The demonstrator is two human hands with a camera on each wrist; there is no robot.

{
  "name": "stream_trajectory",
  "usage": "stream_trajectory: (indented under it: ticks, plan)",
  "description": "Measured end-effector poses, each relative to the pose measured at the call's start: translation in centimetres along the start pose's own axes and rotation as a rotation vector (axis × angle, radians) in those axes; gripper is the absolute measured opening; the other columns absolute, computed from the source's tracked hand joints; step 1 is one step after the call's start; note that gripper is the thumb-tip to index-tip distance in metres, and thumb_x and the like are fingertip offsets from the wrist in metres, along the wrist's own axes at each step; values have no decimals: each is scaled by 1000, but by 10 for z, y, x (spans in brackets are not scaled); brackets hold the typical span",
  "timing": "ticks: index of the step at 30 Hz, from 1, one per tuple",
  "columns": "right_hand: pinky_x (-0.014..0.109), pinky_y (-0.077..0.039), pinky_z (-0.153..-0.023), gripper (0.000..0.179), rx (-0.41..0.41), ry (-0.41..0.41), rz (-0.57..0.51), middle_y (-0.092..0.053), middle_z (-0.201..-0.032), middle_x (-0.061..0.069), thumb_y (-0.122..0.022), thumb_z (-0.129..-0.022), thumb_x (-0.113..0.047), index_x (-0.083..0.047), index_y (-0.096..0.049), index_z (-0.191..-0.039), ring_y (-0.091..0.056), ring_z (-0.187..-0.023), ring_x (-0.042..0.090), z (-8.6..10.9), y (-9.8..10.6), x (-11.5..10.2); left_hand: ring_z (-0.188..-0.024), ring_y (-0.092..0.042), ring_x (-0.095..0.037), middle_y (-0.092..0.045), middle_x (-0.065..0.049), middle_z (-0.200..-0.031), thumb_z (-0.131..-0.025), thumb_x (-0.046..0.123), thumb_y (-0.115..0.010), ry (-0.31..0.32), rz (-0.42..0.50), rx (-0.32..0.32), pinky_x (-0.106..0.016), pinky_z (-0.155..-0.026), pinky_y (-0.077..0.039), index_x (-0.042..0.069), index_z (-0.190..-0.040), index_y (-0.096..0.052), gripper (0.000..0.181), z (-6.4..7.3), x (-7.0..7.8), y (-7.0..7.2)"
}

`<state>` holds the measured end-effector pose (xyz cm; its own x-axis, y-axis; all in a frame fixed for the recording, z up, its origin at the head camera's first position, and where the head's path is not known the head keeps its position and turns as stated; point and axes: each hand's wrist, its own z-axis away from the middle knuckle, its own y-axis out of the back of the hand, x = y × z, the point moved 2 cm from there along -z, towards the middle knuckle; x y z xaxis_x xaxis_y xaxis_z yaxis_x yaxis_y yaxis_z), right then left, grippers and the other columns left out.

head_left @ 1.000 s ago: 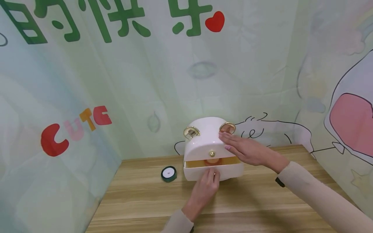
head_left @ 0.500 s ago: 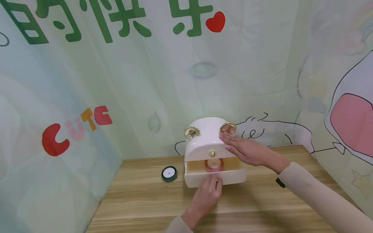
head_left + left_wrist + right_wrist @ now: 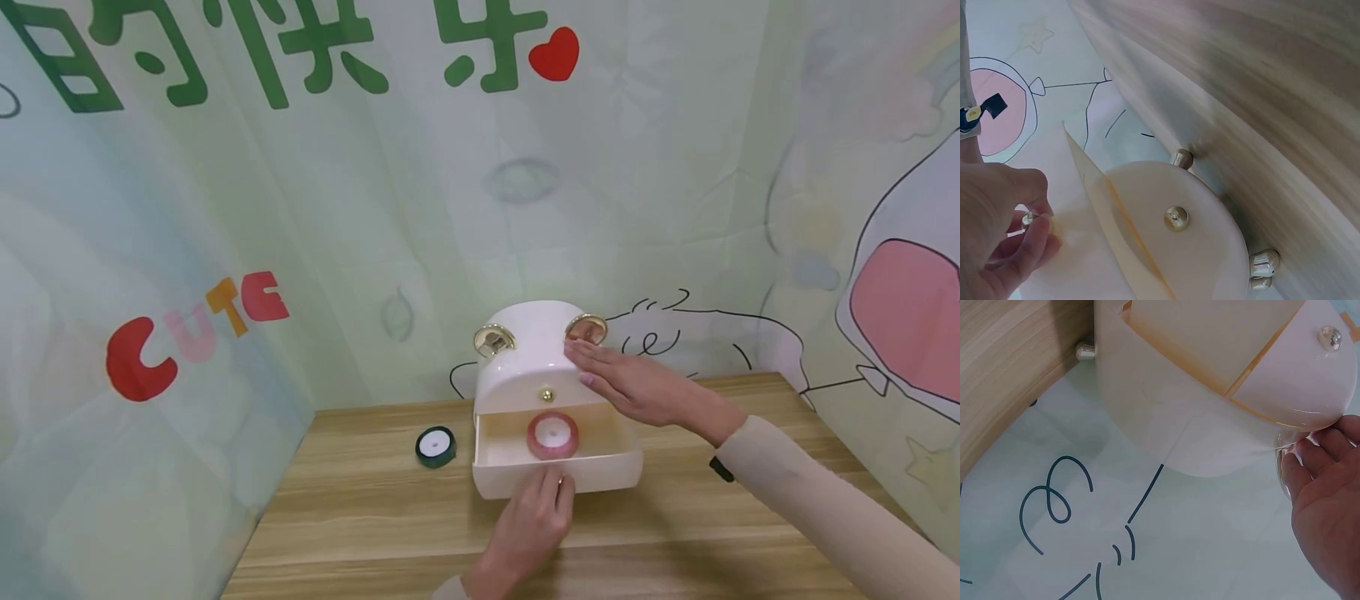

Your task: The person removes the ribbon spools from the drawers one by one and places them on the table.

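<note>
A white glossy storage box (image 3: 536, 333) with a rounded top and two gold ear-like rings stands on the table. Its lower drawer (image 3: 517, 481) is pulled out, and in it lies a pink ribbon roll (image 3: 552, 435) with a white core. My left hand (image 3: 529, 521) is at the drawer's front; in the left wrist view its thumb and fingers pinch the gold drawer knob (image 3: 1029, 219). With fingers extended, my right hand (image 3: 637, 386) rests on the right of the rounded top beside one gold ring (image 3: 585, 329). Another gold knob (image 3: 547, 395) sits on the upper front.
To the box's left, a dark green ribbon roll (image 3: 435, 447) lies on the wooden table (image 3: 337, 517). Behind the box hangs a printed cloth backdrop (image 3: 420, 250), with cloth on both sides too.
The drawer has slid out toward me with my left hand on its knob, bringing the whole pink ribbon roll into sight. My right hand stays in place on the box.
</note>
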<state>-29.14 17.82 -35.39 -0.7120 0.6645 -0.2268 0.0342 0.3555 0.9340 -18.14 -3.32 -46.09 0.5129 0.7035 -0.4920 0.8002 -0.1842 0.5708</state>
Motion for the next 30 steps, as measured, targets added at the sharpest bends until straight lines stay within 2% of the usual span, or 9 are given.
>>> stream_trajectory:
  ticks: [5, 12, 18, 24, 30]
  plan:
    - [54, -43, -120, 55, 2, 1, -1, -36, -171, 5, -44, -113, -35, -14, -37, -163, -38, -157, 29, 1, 2, -1, -81, -65, -13, -67, -6, -92, -109, 0, -22, -16, 6, 31, -23, -73, -60, 4, -98, -72, 51, 2, 2, 6]
    - [56, -43, -119, 55, 11, 3, 11, -36, -170, 7, -43, -113, -34, -13, -37, -163, -39, -157, 32, 1, 0, -1, -84, -66, -12, -68, -4, -93, -111, 3, -19, -13, 35, -40, -21, -79, -61, 7, -101, -74, 56, 6, 6, 13]
    - [55, -42, -120, 55, 5, -5, -1, -37, -170, 6, -44, -112, -36, -14, -37, -163, -39, -157, 31, 1, 1, -2, -85, -66, -11, -67, -2, -94, -110, 3, -15, -14, 50, -66, -22, -79, -61, 9, -102, -75, 61, 8, 10, 21]
    - [55, -42, -120, 55, 9, 0, 4, -37, -170, 6, -44, -113, -35, -14, -38, -163, -38, -157, 29, 0, 2, -3, -81, -64, -10, -66, -2, -92, -109, 1, -22, -18, 63, -12, -20, -74, -59, 8, -99, -74, 54, 11, 14, 26]
    - [55, -42, -120, 55, 12, 4, 2, -37, -170, 6, -44, -113, -35, -13, -38, -162, -38, -157, 30, 0, 2, -4, -77, -63, -11, -64, -3, -86, -108, 0, -30, -38, 19, 106, -19, -68, -57, 7, -92, -72, 46, 12, 16, 28]
